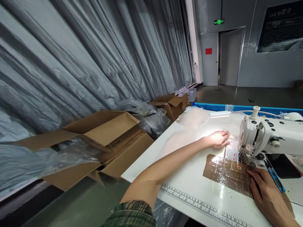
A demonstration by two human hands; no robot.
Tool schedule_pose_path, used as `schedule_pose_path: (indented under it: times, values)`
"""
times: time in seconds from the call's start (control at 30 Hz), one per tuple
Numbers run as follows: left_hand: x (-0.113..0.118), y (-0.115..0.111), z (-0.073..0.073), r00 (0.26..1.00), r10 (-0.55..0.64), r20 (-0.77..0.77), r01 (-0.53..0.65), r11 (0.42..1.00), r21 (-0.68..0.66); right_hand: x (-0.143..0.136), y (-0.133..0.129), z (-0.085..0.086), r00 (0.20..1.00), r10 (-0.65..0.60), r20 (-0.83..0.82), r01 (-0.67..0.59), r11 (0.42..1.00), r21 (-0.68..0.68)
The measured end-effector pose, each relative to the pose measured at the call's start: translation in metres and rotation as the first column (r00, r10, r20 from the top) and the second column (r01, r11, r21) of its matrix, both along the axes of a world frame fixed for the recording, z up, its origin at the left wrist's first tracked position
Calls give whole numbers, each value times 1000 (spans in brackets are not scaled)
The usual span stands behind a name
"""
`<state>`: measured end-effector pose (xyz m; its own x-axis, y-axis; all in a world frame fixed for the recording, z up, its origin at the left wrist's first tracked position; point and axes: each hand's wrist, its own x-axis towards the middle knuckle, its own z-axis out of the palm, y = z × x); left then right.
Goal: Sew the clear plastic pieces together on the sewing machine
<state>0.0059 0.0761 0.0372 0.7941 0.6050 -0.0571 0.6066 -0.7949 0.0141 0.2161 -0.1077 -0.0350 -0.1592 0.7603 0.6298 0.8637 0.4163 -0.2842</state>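
A white sewing machine (279, 134) stands on the white table (189, 181) at the right. My left hand (219, 139) lies palm down on thin, sheer white fabric (176, 142), left of the machine head, its fingers pointing at the needle area. In front of the needle a brown, tape-covered piece (224, 175) lies flat. My right hand (266, 189) rests at its right edge, fingers slightly bent and apart. Small plates with red marks (230, 155) show beside the presser foot. Whether the left fingertips pinch the fabric is unclear.
Blue snips (276, 176) and a black phone (282, 166) lie right of the needle area. A printed ruler (201, 205) runs along the table's front edge. Open cardboard boxes (113, 132) and plastic bags (153, 121) stand at the left, by a grey curtain (94, 53).
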Motion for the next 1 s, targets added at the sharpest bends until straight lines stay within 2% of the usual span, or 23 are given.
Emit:
schedule_pose_path:
  times: [0.13, 0.27, 0.4, 0.5, 0.6, 0.7, 0.83, 1.0]
  values:
    - [-32, -4, 5, 996, 50, 77, -49, 999, -20, 1, -2, 4, 1000, -2, -7, 2, 999, -33]
    - [-90, -19, 19, 967, 196, 161, -192, 981, -38, 1, -4, 9, 1000, 0, 18, 1, 1000, -26]
    - [-146, -43, 37, 902, 361, 235, -364, 931, -32, 3, -3, 7, 999, 24, 40, -24, 1000, 1]
    - [-168, -66, 43, 873, 412, 260, -417, 908, -40, 5, -1, 2, 998, 31, 48, -31, 999, -11]
    - [-172, -87, 40, 863, 412, 292, -408, 910, -78, 8, 0, -3, 999, 31, 35, -29, 998, -50]
    - [-167, -98, 31, 857, 423, 293, -404, 906, -126, 9, 1, -6, 1000, 21, 20, -19, 997, -74]
    - [-158, -102, 24, 825, 489, 284, -465, 872, -150, 8, 0, -7, 1000, 17, 20, -15, 998, -64]
    - [-147, -101, 26, 762, 582, 286, -563, 812, -153, 7, 0, -5, 1000, 13, 12, -12, 998, -65]
